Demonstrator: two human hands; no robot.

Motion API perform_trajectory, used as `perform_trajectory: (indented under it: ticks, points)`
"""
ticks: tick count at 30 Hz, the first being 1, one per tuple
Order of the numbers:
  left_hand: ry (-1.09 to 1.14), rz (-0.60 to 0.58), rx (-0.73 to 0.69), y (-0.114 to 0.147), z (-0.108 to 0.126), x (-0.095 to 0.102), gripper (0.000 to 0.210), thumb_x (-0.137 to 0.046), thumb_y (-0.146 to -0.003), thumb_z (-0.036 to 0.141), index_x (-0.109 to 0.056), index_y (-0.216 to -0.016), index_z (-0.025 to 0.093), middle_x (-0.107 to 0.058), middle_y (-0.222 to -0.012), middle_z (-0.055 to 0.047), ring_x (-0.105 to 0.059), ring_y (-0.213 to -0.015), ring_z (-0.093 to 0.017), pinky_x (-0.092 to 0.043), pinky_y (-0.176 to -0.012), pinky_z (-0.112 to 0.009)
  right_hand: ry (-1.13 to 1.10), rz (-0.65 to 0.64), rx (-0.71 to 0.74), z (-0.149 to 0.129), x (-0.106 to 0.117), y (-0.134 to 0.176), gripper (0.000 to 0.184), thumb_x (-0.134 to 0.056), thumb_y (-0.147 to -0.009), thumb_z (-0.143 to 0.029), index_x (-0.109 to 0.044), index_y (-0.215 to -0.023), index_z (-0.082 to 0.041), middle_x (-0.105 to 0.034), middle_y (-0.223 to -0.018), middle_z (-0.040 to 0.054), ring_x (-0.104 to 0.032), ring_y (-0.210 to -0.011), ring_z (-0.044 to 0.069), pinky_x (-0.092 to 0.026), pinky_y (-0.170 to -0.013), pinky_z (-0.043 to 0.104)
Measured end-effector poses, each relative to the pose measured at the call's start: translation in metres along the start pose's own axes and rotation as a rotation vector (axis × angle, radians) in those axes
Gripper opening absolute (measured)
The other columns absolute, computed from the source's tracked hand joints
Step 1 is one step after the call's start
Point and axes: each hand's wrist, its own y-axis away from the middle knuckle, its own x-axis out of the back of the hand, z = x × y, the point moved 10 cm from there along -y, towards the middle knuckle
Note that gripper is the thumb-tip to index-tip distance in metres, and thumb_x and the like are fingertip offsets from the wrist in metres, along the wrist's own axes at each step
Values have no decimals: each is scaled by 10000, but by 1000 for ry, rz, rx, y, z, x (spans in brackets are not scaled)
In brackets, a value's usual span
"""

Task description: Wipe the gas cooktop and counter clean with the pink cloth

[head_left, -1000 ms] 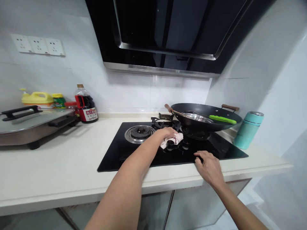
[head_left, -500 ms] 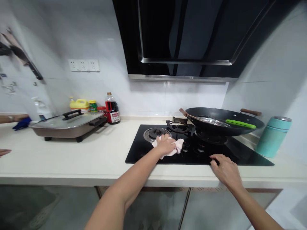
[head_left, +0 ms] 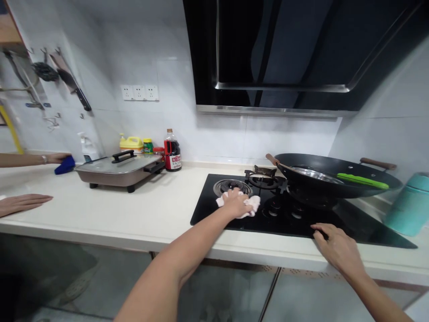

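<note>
My left hand [head_left: 235,204] presses down on a pale pink cloth [head_left: 254,205], fingers closed over it. The cloth lies bunched on the black glass gas stove [head_left: 208,210], touching the front of the left burner [head_left: 223,187]. My right hand [head_left: 338,245] rests on the stove's front edge with its fingers loosely bent, thumb apart, and nothing in it. The control knobs [head_left: 274,207] sit between my two hands. A large black wok [head_left: 365,190] stands on the right burner, holding a shiny metal lid or pan [head_left: 317,174] and a green-handled utensil [head_left: 363,180].
A teal flask [head_left: 410,205] stands right of the stove. Left are an electric pan with a glass lid [head_left: 114,176], a soy sauce bottle [head_left: 172,154] and a spray bottle [head_left: 87,147]. A co-worker's hand [head_left: 58,158] holds a blue cloth [head_left: 65,165]. The range hood [head_left: 268,53] hangs overhead.
My view has turned left, so more of the counter and the co-worker's arms show. My left hand and the cloth stay near the left burner. My right hand stays at the stove's edge.
</note>
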Motion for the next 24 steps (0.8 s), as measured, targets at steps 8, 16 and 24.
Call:
perform_trajectory:
  ticks: [8, 16, 24]
  points:
    - [-66, 96, 282, 25, -134, 47, 541, -539, -866, 610, -652, -1318, 334, -496, -1465, -111, -490, -1331, -360, -434, -1060, -487, -2, -9, -13, -3, 1, 1, 436, -382, -918, -419, -765, -1066, -271, -724, -1246, 22, -634, -1123, 279, -480, -982, 454]
    - [-133, 158, 213, 51, -78, 39, 499, -497, -909, 592, -682, -1288, 326, -564, -1368, -110, -503, -1294, -351, -391, -1085, -495, 3, -58, -78, -13, 3, 1, 429, -375, -925, -387, -742, -1093, -241, -699, -1268, 64, -616, -1133, 296, -454, -999, 492]
    - [-14, 54, -24, 43, 62, -7, 641, -426, -873, 781, -665, -1300, 366, -535, -1425, -77, -455, -1333, -348, -332, -1132, -538, 7, -70, -78, -15, 5, 1, 427, -390, -919, -389, -744, -1109, -243, -688, -1284, 76, -612, -1148, 297, -454, -994, 484]
